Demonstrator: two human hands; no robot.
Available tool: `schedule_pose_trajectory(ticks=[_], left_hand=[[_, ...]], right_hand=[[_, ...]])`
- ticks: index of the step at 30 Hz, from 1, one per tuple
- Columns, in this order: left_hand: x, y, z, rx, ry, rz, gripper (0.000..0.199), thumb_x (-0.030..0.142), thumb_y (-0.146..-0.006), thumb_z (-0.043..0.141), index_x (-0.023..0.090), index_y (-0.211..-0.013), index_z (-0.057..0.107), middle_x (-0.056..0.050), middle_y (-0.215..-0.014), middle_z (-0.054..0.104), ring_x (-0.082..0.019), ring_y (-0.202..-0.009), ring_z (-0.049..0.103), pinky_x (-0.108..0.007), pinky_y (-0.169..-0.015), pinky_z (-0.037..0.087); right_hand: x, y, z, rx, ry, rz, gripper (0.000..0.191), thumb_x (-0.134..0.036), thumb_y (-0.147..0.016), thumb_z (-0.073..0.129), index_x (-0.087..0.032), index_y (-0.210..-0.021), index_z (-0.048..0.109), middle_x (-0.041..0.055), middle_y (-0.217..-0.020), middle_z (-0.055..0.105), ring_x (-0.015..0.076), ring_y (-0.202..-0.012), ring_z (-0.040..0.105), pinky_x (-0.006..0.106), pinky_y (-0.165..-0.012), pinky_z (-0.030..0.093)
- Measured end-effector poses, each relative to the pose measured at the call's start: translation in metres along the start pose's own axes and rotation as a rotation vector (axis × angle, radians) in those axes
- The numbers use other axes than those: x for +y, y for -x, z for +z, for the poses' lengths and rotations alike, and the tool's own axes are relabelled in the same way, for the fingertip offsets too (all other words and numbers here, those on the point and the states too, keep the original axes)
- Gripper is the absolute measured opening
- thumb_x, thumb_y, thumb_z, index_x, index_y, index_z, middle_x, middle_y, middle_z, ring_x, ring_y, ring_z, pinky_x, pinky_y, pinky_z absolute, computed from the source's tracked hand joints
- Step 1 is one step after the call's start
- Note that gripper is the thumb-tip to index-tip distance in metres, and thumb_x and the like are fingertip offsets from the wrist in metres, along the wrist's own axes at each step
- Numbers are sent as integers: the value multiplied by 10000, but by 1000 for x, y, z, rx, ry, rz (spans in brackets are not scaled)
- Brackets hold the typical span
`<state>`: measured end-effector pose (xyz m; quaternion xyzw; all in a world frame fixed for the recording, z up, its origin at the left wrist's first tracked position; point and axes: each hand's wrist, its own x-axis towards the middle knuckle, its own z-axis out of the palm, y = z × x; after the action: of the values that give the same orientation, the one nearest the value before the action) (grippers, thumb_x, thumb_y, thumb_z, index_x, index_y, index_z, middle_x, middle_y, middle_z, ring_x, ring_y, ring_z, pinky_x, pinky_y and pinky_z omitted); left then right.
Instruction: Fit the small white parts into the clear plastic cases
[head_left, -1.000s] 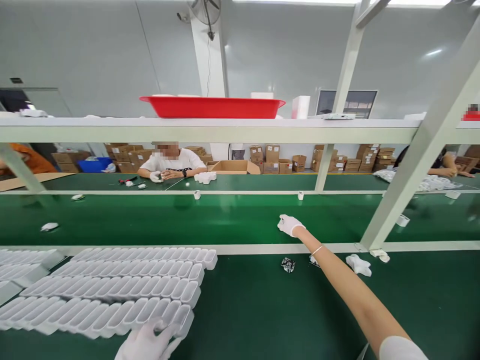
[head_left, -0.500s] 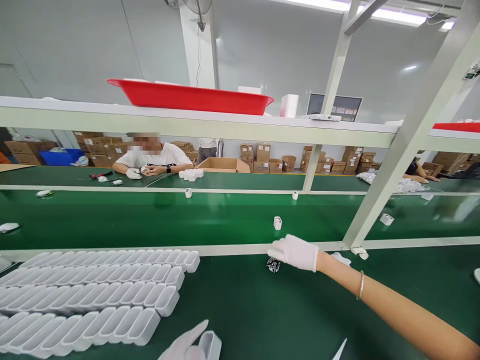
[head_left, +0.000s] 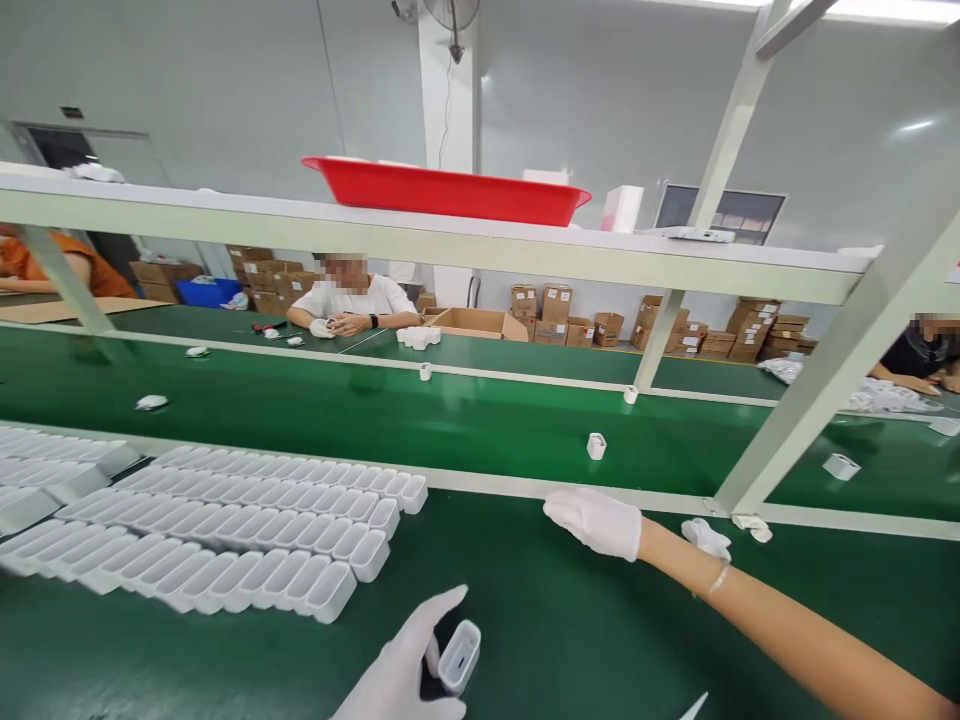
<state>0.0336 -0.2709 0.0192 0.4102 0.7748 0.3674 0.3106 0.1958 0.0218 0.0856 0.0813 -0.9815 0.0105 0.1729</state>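
Note:
My left hand [head_left: 409, 665], in a white glove, grips a small white plastic shell [head_left: 459, 655] with its hollow end facing up, low over the green bench [head_left: 570, 640]. My right hand [head_left: 596, 522], also gloved, reaches forward and lies palm down on the bench near the rail. It covers the spot where a small dark circuit board lay, and that board is hidden now. A single white shell [head_left: 596, 446] stands on the green conveyor belt [head_left: 450, 430] just beyond the right hand.
Rows of white shells [head_left: 247, 530] lie packed on the bench at left. A crumpled white glove [head_left: 705, 537] sits right of my hand. A slanted frame post [head_left: 817, 400] rises at right. A red tray [head_left: 442, 190] rests on the shelf. Co-workers [head_left: 349, 305] sit across the belt.
My right hand left a white shell on the belt, drew back to the bench and now covers the dark board. My left hand lifted one shell from the rows.

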Motion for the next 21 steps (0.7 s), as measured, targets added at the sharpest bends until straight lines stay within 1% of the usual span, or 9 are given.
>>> schedule_pose_trajectory(ticks=[2,4,5,6,8,10,12,17,21], left_hand=[[11,-6,-7,-119,1,2,819,116,-617,717,303,-1388,512,-14,-1008,714,-204,-831,719,-338,-814,596],[21,-12,-11,-185,-20,77,674,102,-548,768,259,-1191,640,-71,-1269,653,-245,-1037,682,-365,-947,544],[26,-14,-12,-202,-42,101,605,110,-530,784,243,-1108,663,-78,-1320,629,-259,-1090,659,-375,-988,518],[30,-16,-11,-215,-70,111,547,133,-536,792,233,-1059,669,-74,-1301,643,-263,-1094,653,-382,-1001,506],[35,-15,-6,-208,-116,87,504,206,-591,786,237,-1078,662,-47,-1139,715,-257,-1009,676,-392,-959,527],[36,-10,-2,-143,-141,92,489,270,-653,771,249,-1128,656,-33,-1082,737,-257,-989,687,-399,-945,534],[33,-6,1,-60,-168,179,462,284,-680,779,251,-1125,662,-41,-1124,734,-255,-989,696,-395,-929,544],[19,-4,4,178,-274,529,402,273,-704,820,222,-1073,670,-59,-1034,742,-232,-862,731,-359,-792,605],[14,-4,7,319,-327,691,411,221,-726,797,234,-1107,642,-53,-1017,733,-207,-839,735,-316,-751,617]], right_hand=[[-21,-1,-4,93,-71,76,178,-87,-958,400,-192,-973,543,77,-965,614,138,-756,594,289,-687,532],[-46,-2,-7,196,-218,149,168,-67,-929,445,-196,-1019,505,89,-1049,577,124,-792,622,284,-719,558],[-58,-2,-8,248,-367,182,209,-52,-908,479,-206,-1047,505,79,-1074,556,119,-812,643,286,-741,569],[-69,-2,-7,285,-521,202,271,-41,-889,513,-223,-1090,506,68,-1098,538,115,-826,662,284,-747,576],[-89,-2,-3,333,-792,199,451,-7,-851,578,-276,-1204,499,35,-1097,530,113,-838,686,287,-756,582],[-101,-1,7,357,-944,169,614,15,-815,646,-334,-1291,478,6,-1061,561,112,-824,687,281,-739,579],[-109,1,18,370,-998,174,698,11,-778,719,-374,-1312,488,-15,-1009,604,118,-809,673,275,-713,570],[-123,4,30,371,-966,219,765,9,-730,775,-407,-1313,507,-31,-908,667,141,-826,631,270,-702,553],[-131,0,24,405,-923,235,736,15,-731,764,-397,-1296,535,-31,-899,679,128,-790,620,241,-680,534]])
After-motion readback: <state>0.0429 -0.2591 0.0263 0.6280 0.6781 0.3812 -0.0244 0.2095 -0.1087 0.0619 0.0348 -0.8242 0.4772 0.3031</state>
